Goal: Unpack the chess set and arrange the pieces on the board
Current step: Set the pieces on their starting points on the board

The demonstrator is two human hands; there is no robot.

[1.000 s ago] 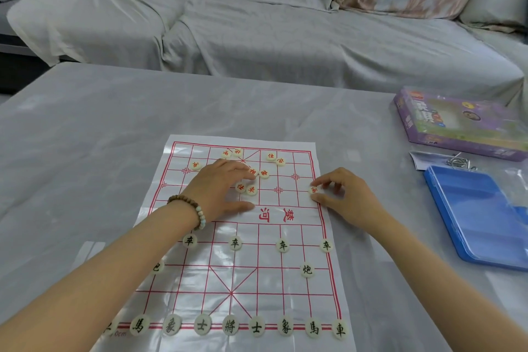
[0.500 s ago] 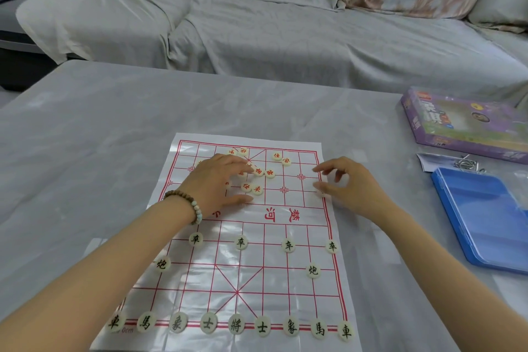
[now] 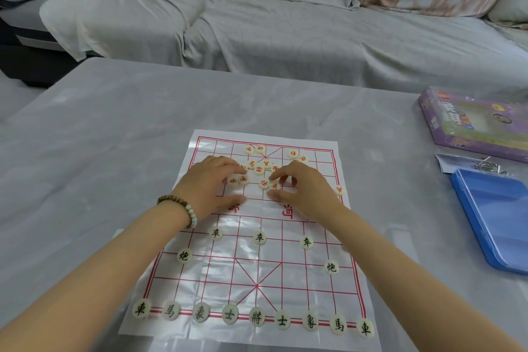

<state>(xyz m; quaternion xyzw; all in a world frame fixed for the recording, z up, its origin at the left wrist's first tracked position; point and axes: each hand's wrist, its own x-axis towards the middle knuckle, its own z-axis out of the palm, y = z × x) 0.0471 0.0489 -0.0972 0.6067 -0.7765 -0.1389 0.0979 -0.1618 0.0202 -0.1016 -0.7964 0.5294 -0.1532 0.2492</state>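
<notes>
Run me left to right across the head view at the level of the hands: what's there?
Bead bracelet → left hand → right hand → lone red piece → blue tray.

The left hand (image 3: 213, 183) is covering some red pieces (image 3: 243, 179) on the board (image 3: 228, 266), and the right hand (image 3: 305, 188) is crowding two more, so whether it's gripping either isn't showing. The right forearm (image 3: 385, 260) is hiding most of one black piece (image 3: 345, 247). The blue tray (image 3: 491, 217) and purple box (image 3: 471, 128) are running off the right edge, and the metal bits (image 3: 490, 166) are looking too tiny to identify.
</notes>
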